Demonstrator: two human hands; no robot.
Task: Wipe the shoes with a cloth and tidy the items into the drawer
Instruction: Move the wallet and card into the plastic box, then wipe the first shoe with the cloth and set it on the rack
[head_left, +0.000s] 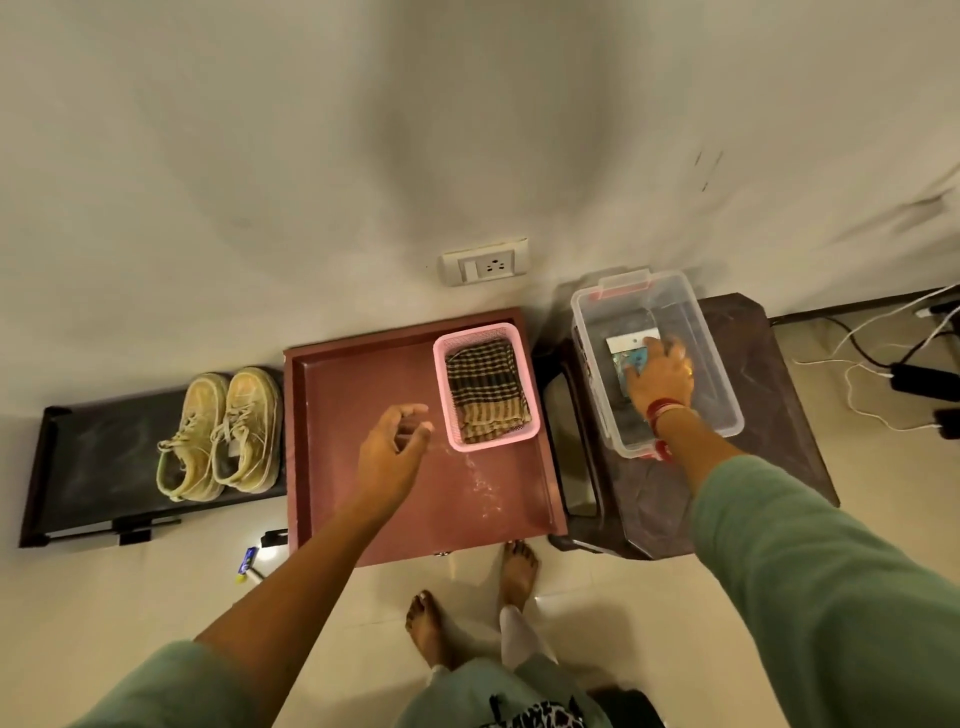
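Right hand (661, 375) is reaching into the clear box (722, 364) at three o'clock, fingers grasping a light, stiff card (627, 344), while the soft cloth (485, 397) is lying folded in the pink basket (440, 374), best pinched at an edge.

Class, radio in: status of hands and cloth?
Left hand open over drawer. Right hand in clear box. Cloth in pink basket. Nothing blocking.

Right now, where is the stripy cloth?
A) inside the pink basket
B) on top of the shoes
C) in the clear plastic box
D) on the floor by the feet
A: the folded checked cloth lies inside the pink basket, which sits in the reddish drawer; the shoes stand bare on the dark rack to the left.
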